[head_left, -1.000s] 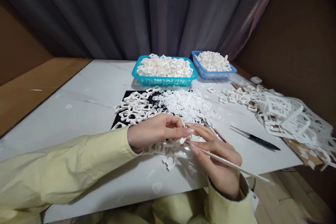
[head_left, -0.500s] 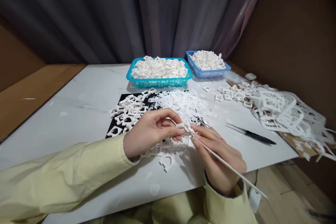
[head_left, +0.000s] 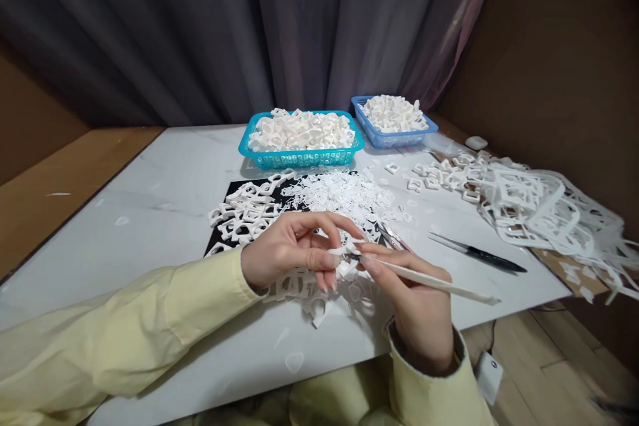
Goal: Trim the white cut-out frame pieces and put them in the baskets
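Pinched in my left hand is a small white piece, held over the table's near middle. My right hand grips a thin white-handled tool, its dark tip touching the piece between both hands. The handle points to the lower right. Beneath and beyond the hands lie white scraps and, to their left, white cut-out pieces on a black mat. My fingers partly hide the piece's shape.
A teal basket and a blue basket, both heaped with white pieces, stand at the back. Black-handled tweezers lie at the right, near tangled white strips. Metal scissors or snips lie behind my right hand.
The tool has swung from a steep slant to nearly level, and its tip now meets the piece. My right hand has turned and shifted slightly left.
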### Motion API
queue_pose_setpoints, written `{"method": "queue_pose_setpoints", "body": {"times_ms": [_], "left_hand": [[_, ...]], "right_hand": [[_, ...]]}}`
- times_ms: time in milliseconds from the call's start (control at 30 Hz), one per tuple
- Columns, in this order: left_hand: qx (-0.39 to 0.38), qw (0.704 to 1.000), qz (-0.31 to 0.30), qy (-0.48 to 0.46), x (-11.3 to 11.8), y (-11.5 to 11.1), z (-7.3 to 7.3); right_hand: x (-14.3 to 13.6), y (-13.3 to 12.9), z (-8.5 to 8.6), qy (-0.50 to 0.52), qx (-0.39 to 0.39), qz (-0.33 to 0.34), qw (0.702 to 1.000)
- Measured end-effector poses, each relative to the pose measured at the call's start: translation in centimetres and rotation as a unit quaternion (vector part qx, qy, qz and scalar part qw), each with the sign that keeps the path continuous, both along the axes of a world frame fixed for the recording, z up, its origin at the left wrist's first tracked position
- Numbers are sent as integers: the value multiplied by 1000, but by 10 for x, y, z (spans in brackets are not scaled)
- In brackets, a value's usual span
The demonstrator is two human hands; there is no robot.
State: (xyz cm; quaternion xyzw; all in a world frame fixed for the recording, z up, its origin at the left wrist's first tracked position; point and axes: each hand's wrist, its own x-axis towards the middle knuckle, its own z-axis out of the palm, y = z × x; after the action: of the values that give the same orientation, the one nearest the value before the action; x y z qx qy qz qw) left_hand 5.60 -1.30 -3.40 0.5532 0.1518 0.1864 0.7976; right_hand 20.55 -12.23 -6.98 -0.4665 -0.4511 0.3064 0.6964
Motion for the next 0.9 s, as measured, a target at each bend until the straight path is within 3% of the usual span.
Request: {"method": "queue_pose_setpoints", "body": {"times_ms": [233, 333, 500, 667, 900], "left_hand": [[-58, 997, -29, -34, 2, 1, -9], [-65, 997, -16, -36, 3, 0, -10], [-64, 997, -12, -37, 3, 0, -11], [-68, 998, -9, -15, 3, -1, -9], [-62, 998, -12, 2, 3, -2, -8]], "right_hand": [[3, 1, -3, 62, -19, 67, 996], [7, -1, -1, 8, -1, 43, 999], [14, -9, 8, -135, 106, -51, 984], [8, -13, 20, -244, 93, 3, 965], [3, -13, 21, -279, 97, -15, 955]]}}
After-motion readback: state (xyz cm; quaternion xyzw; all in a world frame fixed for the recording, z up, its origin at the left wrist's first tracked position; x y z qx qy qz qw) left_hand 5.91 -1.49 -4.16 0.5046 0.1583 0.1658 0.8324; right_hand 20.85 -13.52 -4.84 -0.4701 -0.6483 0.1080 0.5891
